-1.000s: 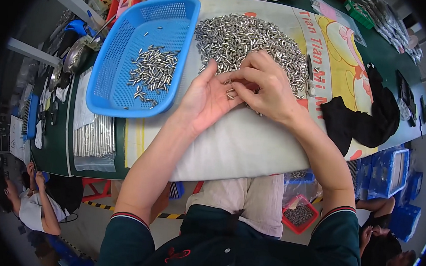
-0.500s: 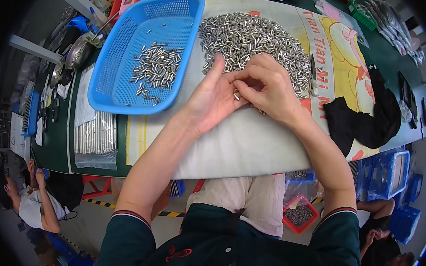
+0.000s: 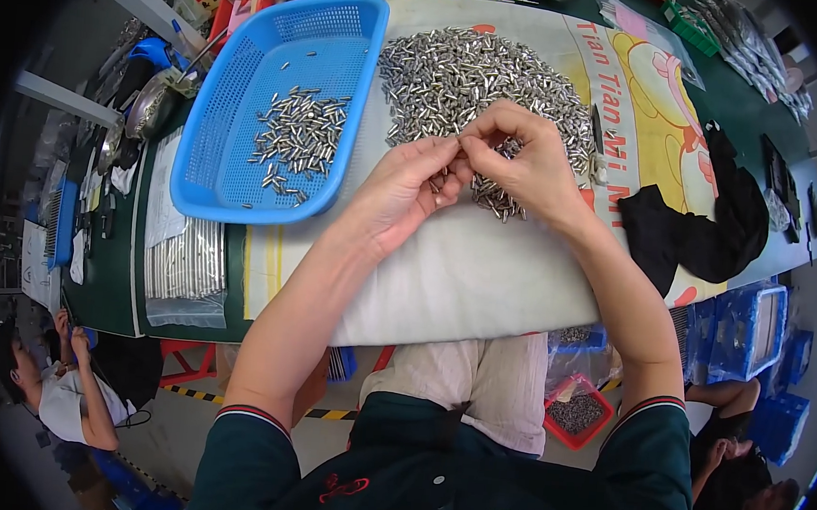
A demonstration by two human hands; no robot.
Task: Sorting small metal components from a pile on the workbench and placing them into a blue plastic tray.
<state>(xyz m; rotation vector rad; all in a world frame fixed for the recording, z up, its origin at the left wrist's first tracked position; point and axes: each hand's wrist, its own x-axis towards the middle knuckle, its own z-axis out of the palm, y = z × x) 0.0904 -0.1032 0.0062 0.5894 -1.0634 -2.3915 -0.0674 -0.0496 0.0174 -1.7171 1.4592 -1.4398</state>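
A wide heap of small silvery metal pins (image 3: 483,66) lies on the cloth in front of me. Over its near edge my two hands meet at the fingertips. My left hand (image 3: 402,186) is closed, fingers curled round a few metal pins that show between them. The thumb and forefinger of my right hand (image 3: 533,164) are pinched against the left fingertips; whatever is between them is too small and covered to make out. More pins (image 3: 499,200) lie beneath my right hand. To the left, a blue plastic basket (image 3: 210,137) holds a smaller pile of the same pins (image 3: 301,134).
Long metal rods in a clear bag (image 3: 185,263) lie below the basket. At right, a black cloth (image 3: 651,234) rests on the printed table cover (image 3: 463,292). A red tub of small parts (image 3: 577,414) stands on the floor. Two other people sit at the lower left and lower right.
My left hand has turned from an open palm with pins in it to curled fingers. Its thumb and forefinger now meet the right fingertips, and the right hand has moved slightly.
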